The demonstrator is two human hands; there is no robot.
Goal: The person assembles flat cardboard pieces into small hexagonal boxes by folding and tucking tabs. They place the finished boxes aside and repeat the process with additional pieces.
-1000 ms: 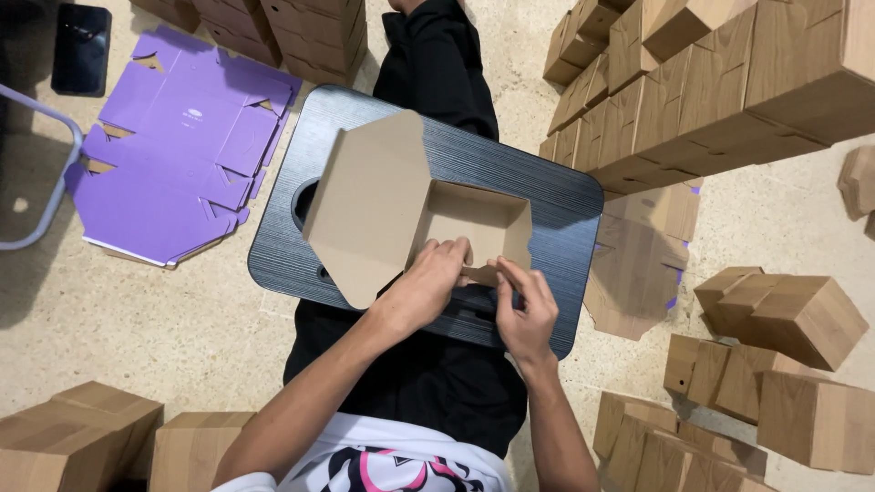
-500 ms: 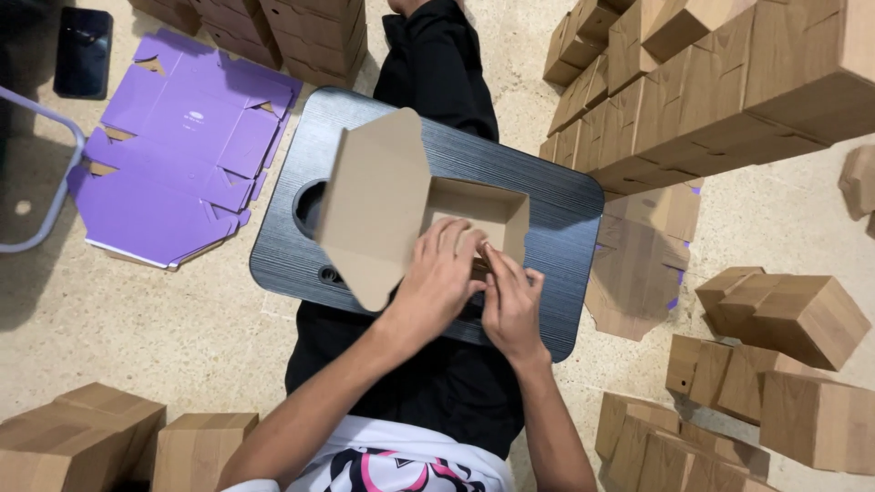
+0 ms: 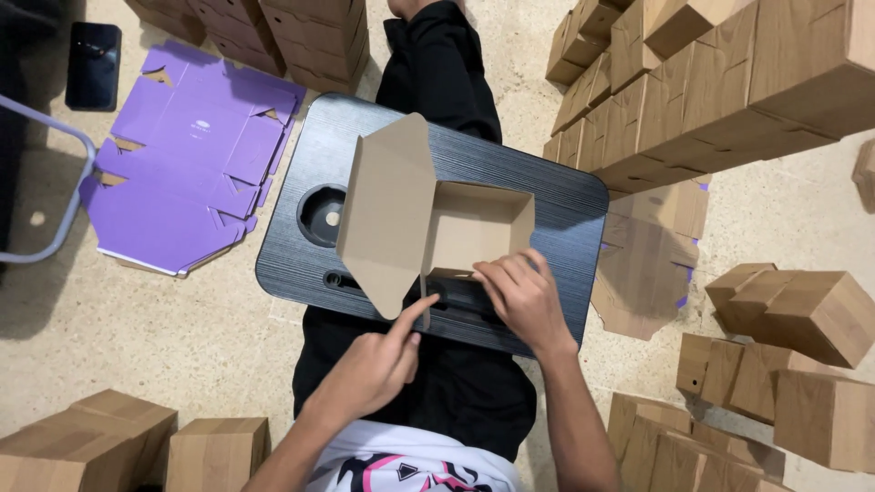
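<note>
Cardboard box point(image 3: 474, 223) half-folded on lap tray point(image 3: 565, 219); right hand point(image 3: 524, 301) pins near wall, left hand point(image 3: 374, 369) loose, finger extended — flap point(image 3: 387, 214) could spring back.

Floor point(image 3: 164, 337) is pale speckled stone or concrete, evenly lit, no hard shadows. Stacks of folded brown boxes point(image 3: 729, 82) crowd the top right, more sit along the bottom left. A grey metal tube frame point(image 3: 64, 196) pokes in at the left edge.
</note>
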